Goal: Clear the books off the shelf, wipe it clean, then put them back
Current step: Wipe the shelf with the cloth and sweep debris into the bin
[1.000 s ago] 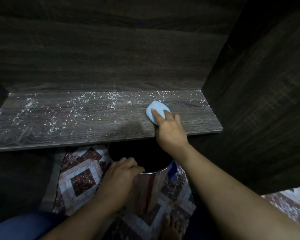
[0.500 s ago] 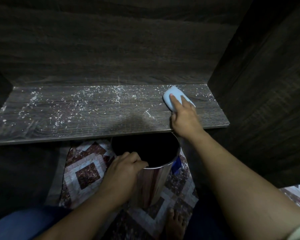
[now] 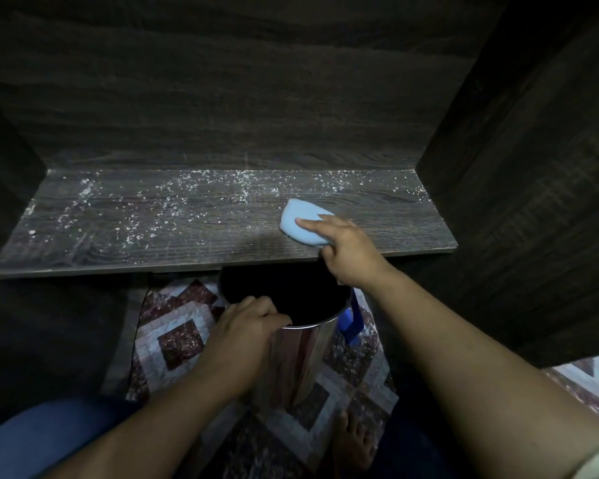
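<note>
We pulled the blue sponge (image 3: 298, 210) toward the shelf (image 3: 153, 236) edge, right hand (image 3: 353, 254) grasping it; left hand (image 3: 246, 326) clutches the steel bin (image 3: 305, 361) rim, its inside too dark to tell.

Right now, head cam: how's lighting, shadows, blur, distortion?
Head view: dim, cabinet walls near black; shelf lit enough to show white crumbs; soft shadow beside the right hand and blue sponge; bin interior black; wide-angle splays side walls; no obvious blur.

Your right hand (image 3: 351, 252) covered the near end of the sponge (image 3: 300, 219). The shelf (image 3: 187, 243) edge hid the far rim of the bin (image 3: 301, 357), and your left hand (image 3: 246, 326) hid part of the near rim. Its inside was too dark to read. The white specks (image 3: 201, 202) were too small to identify. The bottom edge cut off your foot (image 3: 355, 444).
</note>
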The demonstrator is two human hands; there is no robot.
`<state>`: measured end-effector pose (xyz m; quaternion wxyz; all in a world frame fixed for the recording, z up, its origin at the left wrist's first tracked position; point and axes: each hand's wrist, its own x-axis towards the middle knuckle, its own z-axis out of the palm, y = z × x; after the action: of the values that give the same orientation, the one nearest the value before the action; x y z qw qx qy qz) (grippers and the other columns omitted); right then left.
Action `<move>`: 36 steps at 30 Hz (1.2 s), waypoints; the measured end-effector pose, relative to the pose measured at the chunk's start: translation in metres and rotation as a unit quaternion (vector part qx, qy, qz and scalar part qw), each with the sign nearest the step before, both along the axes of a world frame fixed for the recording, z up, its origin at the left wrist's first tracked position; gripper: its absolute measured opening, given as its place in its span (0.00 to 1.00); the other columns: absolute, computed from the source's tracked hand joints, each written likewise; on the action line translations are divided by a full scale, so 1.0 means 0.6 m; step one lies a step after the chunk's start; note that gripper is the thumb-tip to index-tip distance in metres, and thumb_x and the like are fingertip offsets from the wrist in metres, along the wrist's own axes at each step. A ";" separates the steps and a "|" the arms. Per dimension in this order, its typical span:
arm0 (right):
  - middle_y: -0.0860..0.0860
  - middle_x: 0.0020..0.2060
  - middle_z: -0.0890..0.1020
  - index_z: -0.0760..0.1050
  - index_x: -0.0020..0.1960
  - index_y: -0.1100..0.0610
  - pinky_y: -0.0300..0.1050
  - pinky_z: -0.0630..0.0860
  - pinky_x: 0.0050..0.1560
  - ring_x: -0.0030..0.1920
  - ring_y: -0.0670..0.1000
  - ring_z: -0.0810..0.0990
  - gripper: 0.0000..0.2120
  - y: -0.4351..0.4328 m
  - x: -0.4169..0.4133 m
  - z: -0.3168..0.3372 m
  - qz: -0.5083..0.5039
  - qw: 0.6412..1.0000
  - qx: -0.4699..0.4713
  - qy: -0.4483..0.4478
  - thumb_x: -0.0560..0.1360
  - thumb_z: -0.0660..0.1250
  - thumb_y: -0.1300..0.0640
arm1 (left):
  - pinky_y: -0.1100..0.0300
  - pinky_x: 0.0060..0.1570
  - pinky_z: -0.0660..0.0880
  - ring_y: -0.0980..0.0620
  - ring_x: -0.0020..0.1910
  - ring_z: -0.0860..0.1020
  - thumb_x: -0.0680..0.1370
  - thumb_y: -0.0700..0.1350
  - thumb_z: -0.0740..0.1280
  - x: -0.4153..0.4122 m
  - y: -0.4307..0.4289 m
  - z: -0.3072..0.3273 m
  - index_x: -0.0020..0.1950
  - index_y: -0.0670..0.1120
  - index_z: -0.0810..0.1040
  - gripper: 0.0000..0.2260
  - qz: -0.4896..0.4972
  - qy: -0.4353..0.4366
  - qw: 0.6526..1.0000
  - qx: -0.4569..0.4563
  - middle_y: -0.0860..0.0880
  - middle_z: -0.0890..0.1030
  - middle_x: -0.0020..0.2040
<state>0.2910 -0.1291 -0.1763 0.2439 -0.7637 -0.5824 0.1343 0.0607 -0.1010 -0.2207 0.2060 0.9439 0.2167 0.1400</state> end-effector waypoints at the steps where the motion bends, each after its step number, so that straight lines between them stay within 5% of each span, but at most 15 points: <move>1: 0.57 0.70 0.70 0.71 0.70 0.46 0.42 0.58 0.71 0.71 0.56 0.66 0.30 -0.004 -0.003 0.002 0.006 1.000 -0.002 0.004 0.73 0.60 0.70 | 0.58 0.37 0.71 0.50 0.39 0.75 0.66 0.36 0.71 0.000 -0.001 0.001 0.51 0.50 0.83 0.17 0.000 -0.001 1.000 0.005 0.53 0.76 0.41; 10: 0.54 0.64 0.77 0.76 0.66 0.48 0.40 0.63 0.69 0.66 0.53 0.71 0.29 -0.040 -0.030 0.008 0.064 0.998 0.002 0.024 0.71 0.59 0.70 | 0.59 0.37 0.71 0.50 0.38 0.74 0.69 0.45 0.56 -0.010 -0.008 0.009 0.50 0.50 0.83 0.18 -0.005 -0.010 0.999 0.033 0.53 0.75 0.41; 13: 0.54 0.58 0.78 0.76 0.66 0.51 0.36 0.66 0.64 0.62 0.53 0.74 0.29 -0.046 -0.032 0.017 0.067 0.996 0.030 0.047 0.70 0.58 0.71 | 0.59 0.36 0.72 0.50 0.38 0.74 0.70 0.43 0.60 -0.010 -0.010 0.011 0.51 0.50 0.83 0.15 -0.005 0.000 1.000 0.027 0.53 0.75 0.41; 18: 0.56 0.65 0.74 0.74 0.68 0.51 0.36 0.60 0.68 0.66 0.55 0.70 0.31 -0.033 -0.016 0.022 -0.012 0.995 0.097 0.021 0.70 0.60 0.73 | 0.58 0.35 0.73 0.51 0.38 0.74 0.65 0.37 0.72 -0.009 -0.007 0.010 0.50 0.51 0.83 0.16 -0.007 0.005 1.000 0.011 0.54 0.74 0.40; 22: 0.60 0.69 0.71 0.70 0.71 0.52 0.45 0.60 0.71 0.69 0.60 0.67 0.32 -0.022 -0.011 -0.008 -0.067 0.996 0.048 -0.027 0.70 0.61 0.72 | 0.59 0.35 0.71 0.51 0.38 0.74 0.68 0.38 0.69 -0.007 -0.005 0.006 0.50 0.50 0.84 0.14 -0.010 -0.016 1.000 0.019 0.53 0.75 0.41; 29: 0.61 0.68 0.71 0.70 0.71 0.51 0.47 0.60 0.73 0.71 0.59 0.66 0.33 -0.018 -0.040 -0.002 0.018 1.000 0.011 -0.007 0.70 0.60 0.72 | 0.58 0.35 0.72 0.49 0.38 0.75 0.68 0.40 0.68 -0.009 -0.003 0.003 0.49 0.51 0.84 0.13 -0.004 -0.011 1.000 0.026 0.53 0.76 0.40; 36: 0.53 0.60 0.75 0.75 0.67 0.53 0.32 0.62 0.65 0.62 0.51 0.72 0.28 -0.047 -0.044 0.033 0.027 0.997 0.054 0.041 0.71 0.60 0.71 | 0.57 0.35 0.72 0.49 0.38 0.75 0.66 0.38 0.71 -0.009 0.001 -0.006 0.49 0.51 0.83 0.14 -0.002 0.008 1.000 0.021 0.52 0.75 0.39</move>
<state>0.2649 -0.1573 -0.1564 0.3049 -0.7272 -0.5988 0.1405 0.0553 -0.1002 -0.2243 0.1849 0.9496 0.2135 0.1362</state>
